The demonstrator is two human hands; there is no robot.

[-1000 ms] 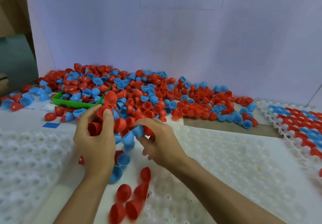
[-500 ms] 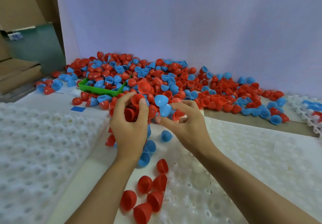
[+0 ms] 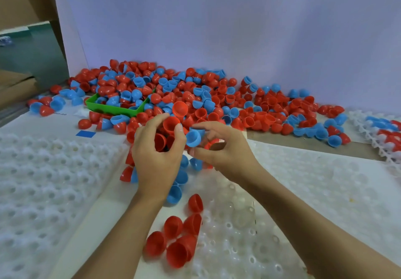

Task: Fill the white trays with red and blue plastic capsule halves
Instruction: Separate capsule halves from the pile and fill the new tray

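Here, blue capsule half [image 3: 193, 138] between both hands, against the right fingertips [image 3: 198, 125]

Red and blue halves [image 3: 195, 103] are heaped against the back wall. White dimpled trays [image 3: 43, 181] are laid in front (their cups unfilled). A blue half [image 3: 193, 137] is held above them; five red halves [image 3: 175, 241] are clustered nearest.

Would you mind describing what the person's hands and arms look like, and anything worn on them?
Both the left hand and the right hand are bare: no gloves, rings or watch show. Both forearms are uncovered as far as the bottom edge of the picture, so no sleeve or cuff is in view. The fingernails look short and unpainted. No markings or straps can be seen.
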